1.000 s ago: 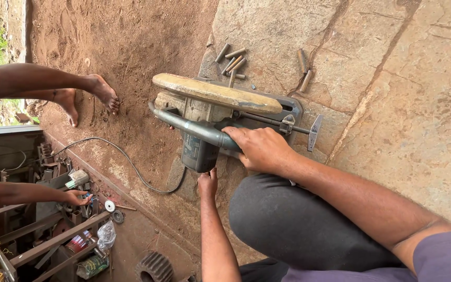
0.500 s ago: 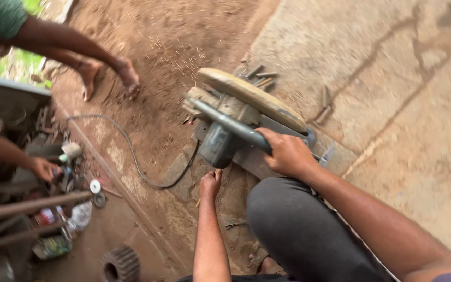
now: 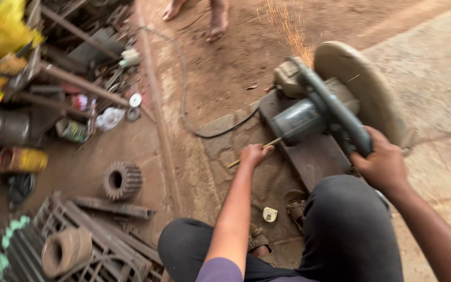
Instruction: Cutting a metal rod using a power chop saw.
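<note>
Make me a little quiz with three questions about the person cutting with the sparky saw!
1. True or false: the right hand grips the handle of the chop saw.
2. What does the left hand hold? A) thin rod B) hammer C) bottle
3. Fill in: the sparks fly towards someone's bare ____.

Key:
1. True.
2. A, the thin rod going under the saw.
3. Feet.

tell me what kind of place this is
Probably an open-air metalwork yard: a chop saw throws sparks on bare dirt ground, with a gear wheel and scrap metal bars piled beside it.
</note>
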